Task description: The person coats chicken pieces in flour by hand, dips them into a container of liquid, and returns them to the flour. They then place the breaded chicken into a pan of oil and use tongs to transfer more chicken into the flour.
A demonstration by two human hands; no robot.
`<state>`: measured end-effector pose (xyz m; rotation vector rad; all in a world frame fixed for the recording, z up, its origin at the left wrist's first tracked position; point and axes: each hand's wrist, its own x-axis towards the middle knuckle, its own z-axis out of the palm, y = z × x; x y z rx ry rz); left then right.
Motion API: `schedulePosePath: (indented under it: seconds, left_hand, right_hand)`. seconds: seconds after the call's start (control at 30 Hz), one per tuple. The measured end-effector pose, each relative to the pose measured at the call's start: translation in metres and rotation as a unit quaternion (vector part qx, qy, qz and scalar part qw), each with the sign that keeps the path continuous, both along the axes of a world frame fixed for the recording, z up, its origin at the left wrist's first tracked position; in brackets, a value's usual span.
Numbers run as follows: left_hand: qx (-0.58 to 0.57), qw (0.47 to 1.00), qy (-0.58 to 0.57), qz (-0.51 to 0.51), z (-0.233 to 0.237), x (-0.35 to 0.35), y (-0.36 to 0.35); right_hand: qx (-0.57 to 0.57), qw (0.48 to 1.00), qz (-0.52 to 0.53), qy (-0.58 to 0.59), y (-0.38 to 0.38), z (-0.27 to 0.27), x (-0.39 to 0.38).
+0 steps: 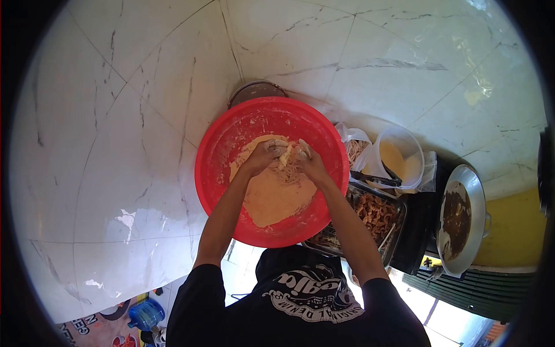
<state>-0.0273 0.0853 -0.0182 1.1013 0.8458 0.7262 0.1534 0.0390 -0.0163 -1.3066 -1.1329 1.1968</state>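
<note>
A large red basin (215, 173) holds pale flour (272, 202), with some flour stuck to its inner wall. Inside it, my left hand (267, 153) and my right hand (310, 161) face each other over the upper part of the flour. Both have flour on the fingers, which are curled around pale, coated strips (286, 157) between them. More strips lie in the flour just below the hands. The undersides of the fingers are partly hidden.
Right of the basin are a tray of browned fried pieces (376, 215), a clear tub of yellowish liquid (396, 159), a plastic bag of pale strips (356, 148) and a wide metal pan with dark oil (457, 220). A blue water bottle (146, 314) is at the lower left.
</note>
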Motion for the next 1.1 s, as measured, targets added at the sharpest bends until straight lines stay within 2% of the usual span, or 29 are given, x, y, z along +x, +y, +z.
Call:
schedulePosePath:
  seconds: [0.03, 0.07, 0.13, 0.17, 0.23, 0.33, 0.37, 0.4, 0.43, 0.47, 0.53, 0.57, 0.6, 0.63, 0.67, 0.73, 0.77, 0.83, 0.87, 0.9, 0.93, 0.97, 1.0, 1.03, 1.07, 1.1]
  left_hand:
    - [0.002, 1.0, 0.001, 0.002, 0.006, -0.001, -0.003]
    - [-0.008, 1.0, -0.002, -0.009, 0.012, -0.001, -0.007]
    - [-0.016, 1.0, -0.004, -0.017, 0.012, -0.004, -0.013]
    - [-0.057, 0.998, -0.025, 0.016, 0.01, -0.005, -0.016]
    - [-0.099, 0.993, -0.045, 0.049, 0.006, -0.006, -0.025]
    - [-0.16, 0.98, -0.076, 0.087, 0.0, -0.009, -0.038]
    - [-0.126, 0.987, -0.024, 0.093, -0.002, -0.01, -0.041]
    - [-0.092, 0.99, 0.029, 0.098, 0.0, -0.011, -0.045]
    - [-0.092, 0.99, 0.029, 0.099, 0.002, -0.01, -0.049]
    - [-0.051, 0.988, 0.072, 0.13, 0.004, -0.01, -0.053]
    - [-0.011, 0.98, 0.116, 0.163, 0.004, -0.011, -0.06]
    - [0.006, 0.979, 0.121, 0.161, 0.002, -0.013, -0.059]
    - [0.023, 0.979, 0.127, 0.158, 0.006, -0.013, -0.061]
    - [0.024, 0.979, 0.127, 0.158, 0.009, -0.012, -0.066]
    - [0.043, 0.974, 0.14, 0.173, 0.013, -0.011, -0.07]
    - [0.062, 0.968, 0.154, 0.188, 0.012, -0.013, -0.074]
    - [0.088, 0.964, 0.173, 0.184, 0.003, -0.016, -0.073]
    - [0.115, 0.958, 0.194, 0.179, -0.002, -0.018, -0.075]
    - [0.117, 0.942, 0.205, 0.24, -0.005, -0.016, -0.076]
    - [0.117, 0.922, 0.214, 0.3, -0.007, -0.013, -0.077]
    - [0.119, 0.922, 0.214, 0.3, -0.009, -0.01, -0.077]
    - [0.092, 0.923, 0.129, 0.349, -0.012, -0.007, -0.078]
    - [0.064, 0.915, 0.044, 0.395, -0.013, -0.004, -0.079]
    - [0.067, 0.915, 0.043, 0.395, -0.002, 0.01, -0.084]
    - [0.054, 0.871, 0.118, 0.473, 0.008, 0.032, -0.092]
    - [0.04, 0.815, 0.191, 0.546, 0.018, 0.047, -0.102]
  right_hand:
    - [-0.153, 0.985, 0.003, 0.079, 0.001, 0.011, -0.002]
    - [-0.151, 0.985, 0.006, 0.081, -0.001, 0.021, -0.003]
    - [-0.187, 0.975, 0.079, 0.09, -0.002, 0.032, -0.001]
    - [-0.186, 0.975, 0.081, 0.09, -0.002, 0.029, -0.001]
    - [-0.089, 0.996, 0.031, 0.007, -0.002, 0.017, -0.001]
    - [-0.071, 0.997, -0.016, 0.004, -0.003, 0.006, -0.001]
    - [-0.071, 0.997, -0.015, 0.005, -0.003, 0.003, -0.001]
    - [-0.02, 1.0, 0.0, -0.003, -0.005, 0.004, -0.001]
    - [0.032, 0.999, 0.016, -0.012, -0.007, 0.004, -0.001]
    - [0.032, 0.999, 0.018, -0.012, -0.009, 0.006, 0.004]
    - [0.112, 0.957, 0.043, -0.263, -0.018, 0.022, 0.01]
    - [0.113, 0.957, 0.045, -0.262, -0.018, 0.022, 0.011]
    - [0.052, 0.989, 0.055, -0.128, -0.018, 0.02, 0.012]
    - [-0.01, 0.998, 0.063, 0.008, -0.018, 0.019, 0.013]
    - [-0.009, 0.998, 0.063, 0.008, -0.019, 0.018, 0.015]
    - [-0.148, 0.968, -0.011, 0.2, -0.022, 0.021, 0.016]
    - [-0.148, 0.968, -0.009, 0.201, -0.023, 0.023, 0.015]
    - [-0.067, 0.998, -0.002, 0.01, -0.027, 0.02, 0.012]
    - [-0.066, 0.998, -0.003, 0.011, -0.027, 0.019, 0.009]
    - [-0.101, 0.991, -0.058, 0.061, -0.028, 0.018, 0.005]
    - [-0.134, 0.978, -0.113, 0.111, -0.028, 0.017, 0.001]
    - [-0.133, 0.978, -0.113, 0.111, -0.03, 0.015, -0.005]
    - [-0.169, 0.956, -0.177, 0.163, -0.032, 0.014, -0.013]
    - [-0.203, 0.925, -0.239, 0.215, -0.034, 0.014, -0.023]
    - [-0.201, 0.925, -0.239, 0.216, -0.037, 0.014, -0.04]
    - [-0.21, 0.942, -0.258, 0.035, -0.042, 0.012, -0.062]
